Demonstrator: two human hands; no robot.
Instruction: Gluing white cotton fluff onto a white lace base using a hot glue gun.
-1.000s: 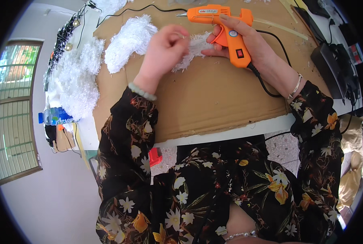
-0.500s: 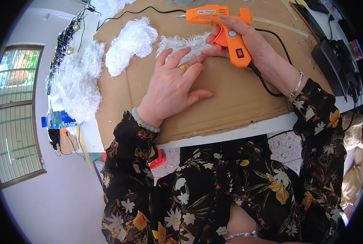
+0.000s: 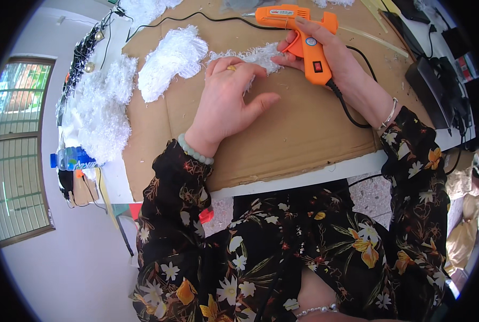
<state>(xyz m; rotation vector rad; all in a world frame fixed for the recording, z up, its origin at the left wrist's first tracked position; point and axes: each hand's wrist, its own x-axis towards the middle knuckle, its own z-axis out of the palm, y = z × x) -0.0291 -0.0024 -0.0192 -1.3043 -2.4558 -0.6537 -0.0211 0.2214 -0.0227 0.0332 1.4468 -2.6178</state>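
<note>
An orange glue gun [image 3: 312, 51] with a black cord is held in my right hand [image 3: 339, 59], its thin nozzle pointing left. My fingers wrap round its handle near the trigger, with the thumb on top of the body. A short strip of white shaggy fringe [image 3: 255, 55] lies on the cardboard. Bent over the strip's left end is my left hand [image 3: 223, 104], thumb held apart and fingertips partly hidden; it seems to rest on the strip, not grip it. Left of that hand lies a bigger folded piece of white fringe [image 3: 172, 61].
Brown cardboard [image 3: 304, 129] covers much of the white table. A heap of white fringe [image 3: 102, 112] and a blue-labelled plastic bottle [image 3: 73, 158] stand at the left edge. Clear glue sticks [image 3: 376, 40] and a black box-like item [image 3: 430, 91] are at the right.
My left hand has drawn its fingers in from a more outstretched pose. The glue gun has shifted slightly right in my right hand.
</note>
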